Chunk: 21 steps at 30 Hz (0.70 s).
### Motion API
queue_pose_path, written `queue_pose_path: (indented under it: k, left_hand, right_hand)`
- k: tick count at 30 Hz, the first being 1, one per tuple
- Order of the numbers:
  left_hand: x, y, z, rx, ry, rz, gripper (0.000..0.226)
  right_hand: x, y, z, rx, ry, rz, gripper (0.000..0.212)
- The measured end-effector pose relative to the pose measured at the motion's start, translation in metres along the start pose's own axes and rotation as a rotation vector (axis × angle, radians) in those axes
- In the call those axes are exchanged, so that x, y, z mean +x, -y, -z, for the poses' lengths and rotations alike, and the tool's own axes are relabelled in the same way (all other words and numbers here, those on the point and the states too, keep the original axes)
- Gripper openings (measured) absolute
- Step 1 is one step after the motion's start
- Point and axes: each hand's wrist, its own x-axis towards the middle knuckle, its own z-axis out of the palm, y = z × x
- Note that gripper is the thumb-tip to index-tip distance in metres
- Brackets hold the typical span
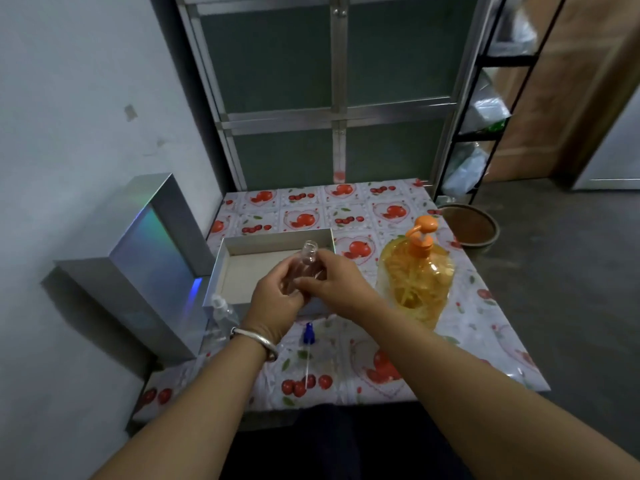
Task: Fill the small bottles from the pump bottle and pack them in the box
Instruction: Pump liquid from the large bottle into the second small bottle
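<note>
Both my hands hold one small clear bottle [307, 260] upright above the open white box [242, 247]; its neck is uncapped. My left hand [275, 299] grips its lower body and my right hand [330, 280] pinches its side. To the right stands the big orange pump bottle [417, 271] with its orange pump head. A blue spray cap with a thin tube [308, 336] lies on the table in front of the box. Another small clear bottle [221, 315] with a white cap stands at the box's front left corner.
The small table carries a fruit-print cloth [381, 216]. The shiny silver box lid [152, 251] leans against the wall on the left. A brown bowl [469, 228] sits on the floor past the table's right edge. A metal-framed door stands behind.
</note>
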Motion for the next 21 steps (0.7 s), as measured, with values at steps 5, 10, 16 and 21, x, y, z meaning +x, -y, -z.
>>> queue_pose_path:
  k: [5,10,16,21]
  left_hand:
    - [0.018,-0.026,-0.041,-0.163,0.052,0.091,0.031]
    - [0.032,-0.033,-0.070,-0.047,0.121,0.129,0.020]
    - [0.044,-0.031,-0.083,0.278,0.233,0.034,0.037]
    - [0.051,-0.030,-0.086,0.421,0.290,-0.013,0.042]
  right_hand:
    - [-0.006,0.004,0.058,-0.073,-0.047,-0.031,0.013]
    - [0.013,0.004,0.113,-0.113,-0.406,-0.017,0.027]
    - [0.057,-0.042,0.149,-0.291,-0.415,-0.313,0.044]
    - [0.078,-0.062,0.148,-0.145,-0.305,-0.465,0.045]
